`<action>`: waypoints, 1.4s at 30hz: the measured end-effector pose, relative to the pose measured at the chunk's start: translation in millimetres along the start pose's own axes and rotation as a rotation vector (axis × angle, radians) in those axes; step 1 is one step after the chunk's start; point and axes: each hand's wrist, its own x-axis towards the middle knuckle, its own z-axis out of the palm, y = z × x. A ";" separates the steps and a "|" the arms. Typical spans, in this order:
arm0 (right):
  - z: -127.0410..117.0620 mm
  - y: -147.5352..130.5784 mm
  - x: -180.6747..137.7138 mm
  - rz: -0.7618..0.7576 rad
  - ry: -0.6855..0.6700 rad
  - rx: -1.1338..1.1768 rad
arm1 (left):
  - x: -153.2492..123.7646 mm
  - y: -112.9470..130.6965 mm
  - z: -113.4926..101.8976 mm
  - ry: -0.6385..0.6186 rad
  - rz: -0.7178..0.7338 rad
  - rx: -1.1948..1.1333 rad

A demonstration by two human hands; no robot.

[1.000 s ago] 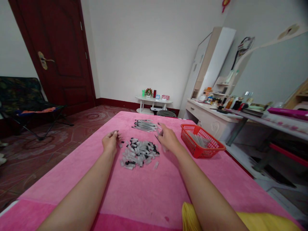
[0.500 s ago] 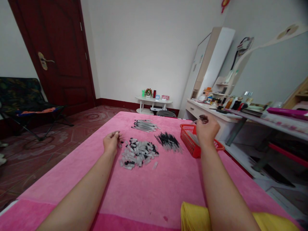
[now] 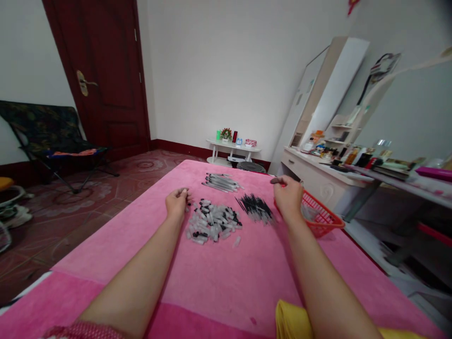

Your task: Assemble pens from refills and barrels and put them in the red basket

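Note:
A pile of small clear and black caps point(image 3: 213, 223) lies mid-way along the pink cloth point(image 3: 226, 282). My left hand point(image 3: 177, 203) rests at the pile's left edge. Its fingers are curled in, and whatever they pinch is too small to make out. My right hand point(image 3: 288, 197) hovers just right of a bundle of thin black sticks point(image 3: 256, 208), beside the red basket point(image 3: 326, 221). Its fingers are closed on a small dark piece point(image 3: 274, 180) that pokes out to the left. A row of grey pens point(image 3: 222, 182) lies behind the pile.
The red basket holds several clear tubes at the cloth's right edge. A white dresser point(image 3: 318, 169) crowded with bottles stands to the right. Further off are a small white table point(image 3: 233, 147), a dark red door point(image 3: 102, 75) and a folding chair point(image 3: 52, 136) on the left.
My right hand has come back left and down from above the basket to beside the black sticks. The left hand has stayed at the pile. The view has turned a little.

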 end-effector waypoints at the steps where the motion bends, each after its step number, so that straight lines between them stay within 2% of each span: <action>1: 12.7 -5.8 -6.8 -0.046 -0.070 0.025 | 0.0 -0.4 0.3 0.005 0.002 0.007; 5: 74.9 -25.2 -31.4 -0.130 -0.458 0.039 | 1.9 -2.4 0.5 0.012 -0.003 0.022; 7: 105.5 -32.2 -35.7 -0.130 -0.583 -0.007 | 2.6 -3.1 0.5 0.015 -0.002 0.029; 12: 157.3 -44.6 -24.9 -0.109 -0.656 -0.105 | 3.2 -3.9 0.8 0.022 0.008 0.044; 18: 180.8 -53.7 -20.6 -0.087 -0.681 -0.248 | 7.1 -8.6 1.9 0.007 0.021 0.057; 25: 181.7 -58.9 -28.5 -0.025 -0.700 -0.327 | 9.5 -12.8 0.8 -0.004 0.033 0.062; 28: 170.6 -58.0 -27.3 0.018 -0.686 -0.309 | 9.2 -11.6 0.2 -0.007 0.039 0.072; 32: 143.8 -56.7 -25.4 0.074 -0.647 -0.195 | 5.6 -6.4 0.0 -0.001 0.050 0.091; 34: 128.3 -59.2 -28.9 0.096 -0.650 -0.093 | 1.0 -1.7 1.0 -0.007 0.094 0.119; 36: 113.9 -64.6 -37.1 0.109 -0.666 0.016 | -6.0 4.3 3.8 -0.044 0.206 0.173; 39: 96.9 -75.5 -55.9 0.228 -0.678 0.395 | -20.6 15.0 13.0 -0.154 0.330 0.205; 42: 86.5 -84.2 -73.5 0.405 -0.701 0.834 | -36.2 25.5 25.5 -0.323 0.239 0.090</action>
